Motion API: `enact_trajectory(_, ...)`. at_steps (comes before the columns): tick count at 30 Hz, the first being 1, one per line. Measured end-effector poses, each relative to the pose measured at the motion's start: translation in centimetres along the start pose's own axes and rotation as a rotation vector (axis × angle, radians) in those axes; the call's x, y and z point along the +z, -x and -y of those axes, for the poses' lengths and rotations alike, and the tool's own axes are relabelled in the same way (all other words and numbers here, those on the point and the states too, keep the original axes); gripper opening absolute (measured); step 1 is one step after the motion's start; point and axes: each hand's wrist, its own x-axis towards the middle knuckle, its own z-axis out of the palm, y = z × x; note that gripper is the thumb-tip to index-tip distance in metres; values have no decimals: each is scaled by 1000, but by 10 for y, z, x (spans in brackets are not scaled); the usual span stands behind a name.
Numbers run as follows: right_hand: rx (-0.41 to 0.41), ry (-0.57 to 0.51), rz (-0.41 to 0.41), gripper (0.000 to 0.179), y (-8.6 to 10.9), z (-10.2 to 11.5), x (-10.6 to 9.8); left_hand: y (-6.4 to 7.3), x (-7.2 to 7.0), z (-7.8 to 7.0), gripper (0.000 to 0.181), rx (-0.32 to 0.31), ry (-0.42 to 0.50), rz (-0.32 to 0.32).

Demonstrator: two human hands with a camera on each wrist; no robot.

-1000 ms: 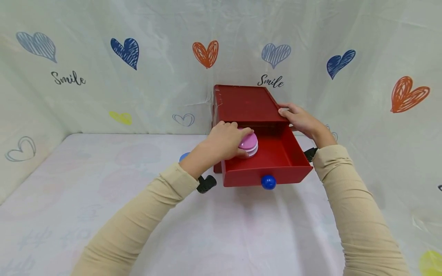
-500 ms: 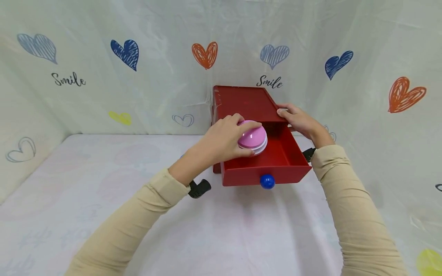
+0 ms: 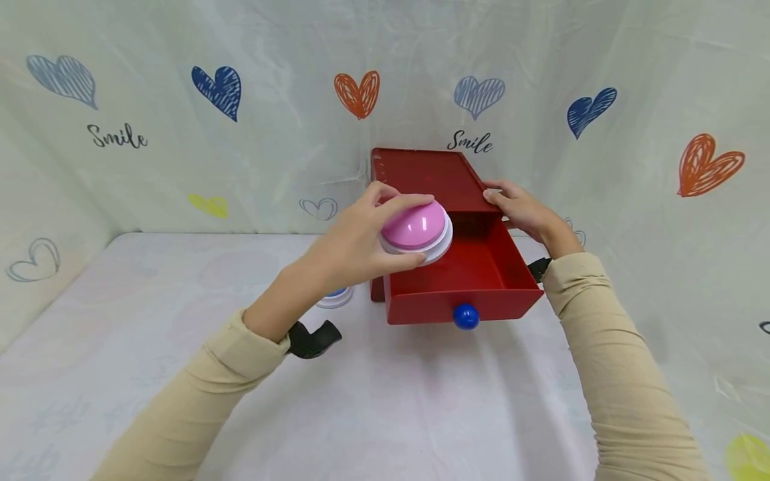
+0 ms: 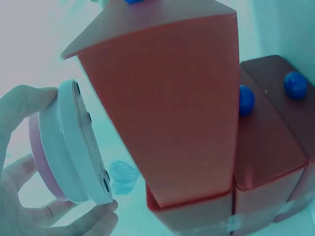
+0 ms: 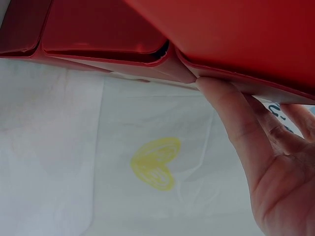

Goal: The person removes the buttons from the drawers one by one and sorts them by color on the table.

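My left hand [image 3: 355, 240] holds a pink dome push button [image 3: 415, 226] with a white base, fingers on its far rim and thumb on its near rim. The button is tilted, raised in front of the drawer's left side; its white underside [image 4: 86, 140] faces the cabinet in the left wrist view. A red drawer cabinet [image 3: 430, 177] has its top drawer [image 3: 475, 260] pulled out, a blue knob [image 3: 466, 316] on the front. My right hand [image 3: 526, 210] rests against the cabinet's upper right edge, fingers fairly straight in the right wrist view.
A blue button [image 3: 335, 297] with a white base stands on the white-covered table [image 3: 373, 401] left of the cabinet, partly hidden by my left wrist. Two lower drawers with blue knobs [image 4: 295, 84] are shut. A heart-printed curtain [image 3: 271, 153] hangs behind.
My left hand has lifted the pink button up out of the open drawer and moved left and nearer, exposing more of the blue button. My right hand has stayed on the cabinet.
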Motion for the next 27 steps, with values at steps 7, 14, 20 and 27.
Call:
enact_trajectory(7,0,-6,2,58,0,0,0,18,-13,10,68,-83,43,-22)
enact_trajectory(14,0,-5,-1,59,0,0,1,36,-20,29,70,-158,51,-54)
enact_trajectory(20,2,0,-4,59,2,0,0,51,-24,54,69,-210,9,-114)
enact_trajectory(27,9,-6,-4,60,2,0,0,73,-32,81,65,-271,-8,-126)
